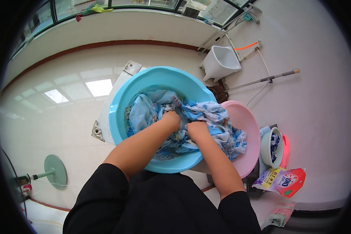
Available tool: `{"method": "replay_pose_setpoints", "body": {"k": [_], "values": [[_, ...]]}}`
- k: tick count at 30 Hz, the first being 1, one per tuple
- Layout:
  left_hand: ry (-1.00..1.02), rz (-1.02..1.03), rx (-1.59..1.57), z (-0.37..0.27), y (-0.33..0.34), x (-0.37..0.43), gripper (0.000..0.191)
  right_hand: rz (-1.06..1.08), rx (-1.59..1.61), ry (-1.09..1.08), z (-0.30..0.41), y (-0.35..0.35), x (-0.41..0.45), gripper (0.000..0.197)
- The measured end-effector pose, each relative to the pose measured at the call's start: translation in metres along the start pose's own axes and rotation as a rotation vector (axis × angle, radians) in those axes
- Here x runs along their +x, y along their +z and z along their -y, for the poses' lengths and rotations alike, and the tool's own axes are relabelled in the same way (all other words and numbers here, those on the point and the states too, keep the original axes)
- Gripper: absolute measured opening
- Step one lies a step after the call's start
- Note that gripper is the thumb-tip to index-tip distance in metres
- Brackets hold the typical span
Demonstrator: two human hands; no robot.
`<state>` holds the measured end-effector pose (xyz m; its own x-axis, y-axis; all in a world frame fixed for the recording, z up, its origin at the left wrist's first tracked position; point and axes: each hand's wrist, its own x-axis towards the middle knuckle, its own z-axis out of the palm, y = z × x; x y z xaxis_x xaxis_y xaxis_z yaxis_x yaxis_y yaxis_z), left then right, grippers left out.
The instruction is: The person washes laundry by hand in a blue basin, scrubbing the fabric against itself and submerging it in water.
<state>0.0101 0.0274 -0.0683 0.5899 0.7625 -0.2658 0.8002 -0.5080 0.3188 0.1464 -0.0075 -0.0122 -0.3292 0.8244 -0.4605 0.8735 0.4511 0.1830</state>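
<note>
In front of me a large blue plastic basin [163, 76] holds soapy water and a wet, blue-and-white patterned cloth [142, 109]. My left hand [171, 120] is a fist closed around a bunched part of the cloth near the basin's middle. Just to its right, my right hand [197, 130] grips another fold, its fingers mostly hidden by the hand's back. From there the cloth hangs over the basin's right rim into a pink basin [247, 117]. Suds [166, 155] float on the water near the front wall.
The blue basin rests on a white stand [109, 117] with metal corners. At right are an OMO detergent pouch [280, 180] and a small pale tub [266, 150] with dark fabric. A white mop bucket [222, 63] and a pole [263, 79] stand behind. A fan [55, 171] is at lower left.
</note>
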Motion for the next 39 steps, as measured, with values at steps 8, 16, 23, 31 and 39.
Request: {"method": "replay_pose_setpoints", "body": {"k": [8,16,23,31,39], "values": [[-0.165,-0.637,-0.688,0.017,-0.027,0.015,0.029,-0.904,1.212,0.197,-0.025,0.0,0.014,0.018],[-0.262,-0.645,-1.81,0.018,-0.069,-0.006,0.024,-0.881,0.793,-0.01,-0.003,-0.029,-0.011,0.034],[-0.274,-0.738,-0.704,0.012,-0.055,-0.002,0.041,-0.331,0.471,0.137,-0.006,-0.01,-0.006,0.031],[0.14,-0.22,0.053,-0.01,-0.022,-0.019,0.088,-0.091,0.049,0.285,0.008,0.031,0.019,0.029],[0.024,-0.236,0.133,-0.005,0.0,-0.006,0.063,0.062,0.125,0.218,0.008,0.005,0.016,0.028]]}}
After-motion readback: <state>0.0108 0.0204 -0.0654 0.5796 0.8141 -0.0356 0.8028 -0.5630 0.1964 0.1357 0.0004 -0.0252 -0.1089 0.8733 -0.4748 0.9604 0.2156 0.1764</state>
